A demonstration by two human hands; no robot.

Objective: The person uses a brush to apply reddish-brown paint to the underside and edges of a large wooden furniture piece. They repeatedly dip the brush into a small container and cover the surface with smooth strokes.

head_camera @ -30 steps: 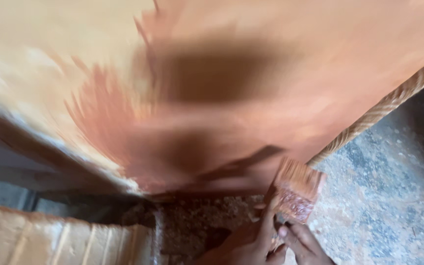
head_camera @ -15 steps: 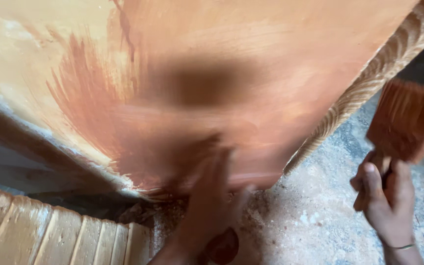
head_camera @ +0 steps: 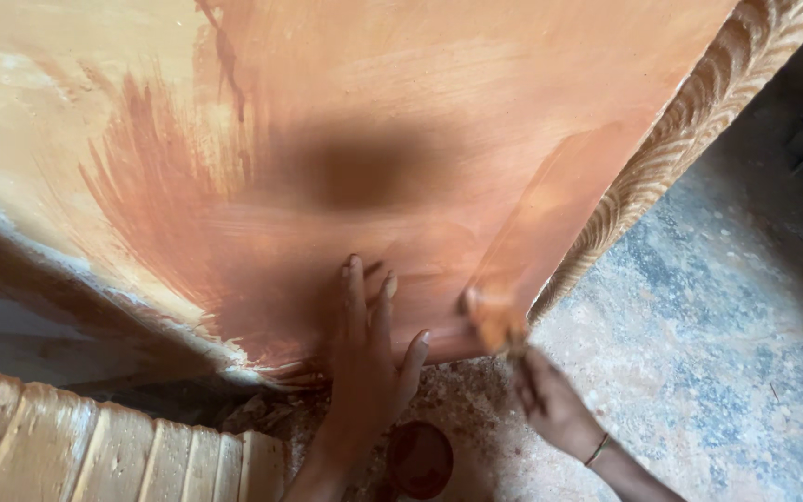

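While the left hand (head_camera: 369, 358) lies flat with fingers spread on the wooden panel (head_camera: 401, 121) near its lower edge, apparently bracing it, the right hand (head_camera: 555, 404) is closed around the handle of a paintbrush (head_camera: 541, 232). The brush is motion-blurred, its broad bristles laid across the panel close to the carved, rope-patterned right edge (head_camera: 699, 121), probably so the stain reaches the border. Reddish-brown stain covers the panel's middle and right; the left part is paler, bare wood. Below the left wrist sits a small round dark-red container (head_camera: 420, 457) on the dusty floor (head_camera: 717, 353) (within easy reach for dipping). Slatted pale timber (head_camera: 95, 446) lies at lower left.
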